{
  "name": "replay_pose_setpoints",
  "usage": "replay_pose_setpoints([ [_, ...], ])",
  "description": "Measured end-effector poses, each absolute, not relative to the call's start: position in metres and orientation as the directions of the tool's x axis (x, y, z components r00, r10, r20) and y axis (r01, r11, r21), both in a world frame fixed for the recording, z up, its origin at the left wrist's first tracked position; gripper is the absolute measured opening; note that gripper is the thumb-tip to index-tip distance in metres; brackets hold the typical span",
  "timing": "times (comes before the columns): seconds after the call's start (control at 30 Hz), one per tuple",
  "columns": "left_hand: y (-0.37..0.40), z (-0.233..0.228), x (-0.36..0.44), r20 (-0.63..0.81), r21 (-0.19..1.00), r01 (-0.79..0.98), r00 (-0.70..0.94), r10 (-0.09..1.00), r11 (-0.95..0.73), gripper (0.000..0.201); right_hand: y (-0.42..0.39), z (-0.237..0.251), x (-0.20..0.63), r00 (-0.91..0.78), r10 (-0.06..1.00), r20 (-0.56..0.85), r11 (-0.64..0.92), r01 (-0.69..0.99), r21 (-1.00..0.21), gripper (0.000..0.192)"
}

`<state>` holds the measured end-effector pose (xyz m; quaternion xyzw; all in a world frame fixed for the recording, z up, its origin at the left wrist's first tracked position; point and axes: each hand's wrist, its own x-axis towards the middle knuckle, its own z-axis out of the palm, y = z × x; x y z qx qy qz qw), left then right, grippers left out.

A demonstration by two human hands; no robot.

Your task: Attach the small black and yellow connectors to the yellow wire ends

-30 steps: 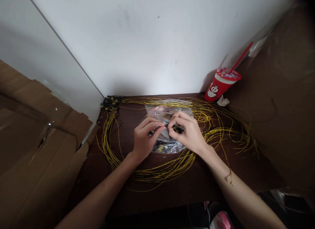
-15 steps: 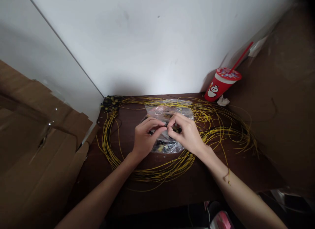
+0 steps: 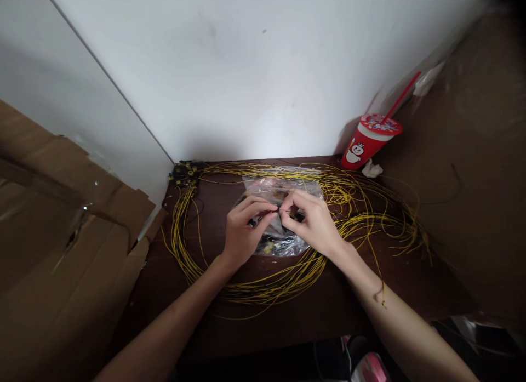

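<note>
Inside clear bag (image 3: 279, 242), small dark parts (image 3: 269, 246)

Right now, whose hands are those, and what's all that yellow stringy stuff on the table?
Those are one person's two bare hands. The picture comes from a camera worn on their head, looking down, so you see what they see. The left hand and right hand meet in the middle, fingers pinching something tiny and dark; it's too small to tell what. Under them lies a clear plastic bag with small dark and yellow bits inside. Around it, thin yellow wires loop in big rings on a dark brown table. At the back stands a red cup with a straw. Brown cardboard leans on the left.
</note>
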<state>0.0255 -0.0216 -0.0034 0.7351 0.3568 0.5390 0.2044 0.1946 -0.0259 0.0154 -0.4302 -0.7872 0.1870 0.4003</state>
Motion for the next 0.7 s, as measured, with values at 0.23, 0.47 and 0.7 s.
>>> replay_pose_setpoints([
  [0.23, -0.0215, -0.0037, 0.0253, 0.654, 0.678, 0.330, 0.136, 0.744, -0.657, 0.004, -0.0268, 0.0152, 0.1954, -0.312, 0.804, 0.506, 0.588, 0.549, -0.595, 0.009],
  [0.47, -0.0197, -0.0054, 0.0240, 0.664, 0.658, 0.342, 0.156, 0.731, -0.671, 0.002, -0.0258, 0.0142, 0.1969, -0.353, 0.787, 0.505, 0.614, 0.521, -0.593, 0.011],
  [0.7, -0.0193, -0.0071, 0.0230, 0.659, 0.664, 0.332, 0.164, 0.734, -0.670, 0.004, -0.0256, 0.0152, 0.1953, -0.333, 0.801, 0.498, 0.599, 0.477, -0.643, 0.011],
])
